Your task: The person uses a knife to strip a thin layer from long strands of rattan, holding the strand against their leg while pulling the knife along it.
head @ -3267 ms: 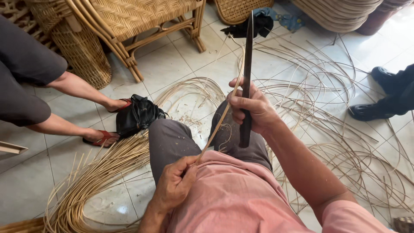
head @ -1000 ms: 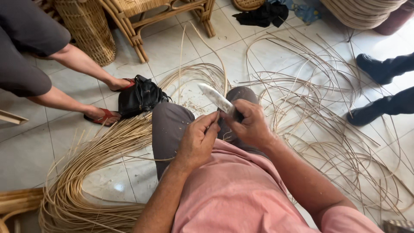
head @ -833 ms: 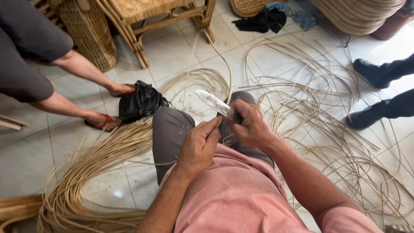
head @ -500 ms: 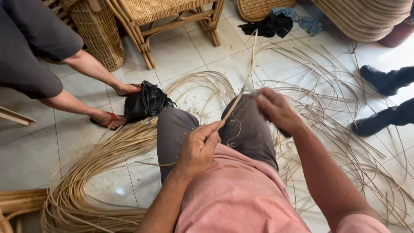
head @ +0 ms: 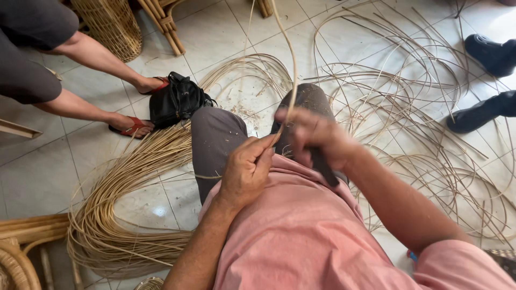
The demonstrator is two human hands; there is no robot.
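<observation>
I sit with grey-trousered knees over a tiled floor. My left hand pinches the lower end of a thin rattan strip against my lap. The strip rises in a curve past the top of the picture. My right hand is blurred with motion and grips a dark knife handle that pokes out below the fist. The blade is hidden behind the hand, right beside the strip. Both hands almost touch each other.
A bundle of rattan strips curves along the floor on the left; loose strips sprawl on the right. A black bag lies beside another person's sandalled feet. A woven basket, chair legs and someone's dark shoes ring the area.
The knife, upright at first and then pointing left over my knee, has dropped behind my right hand. The strip now stands up from my left hand, and my view has tilted down.
</observation>
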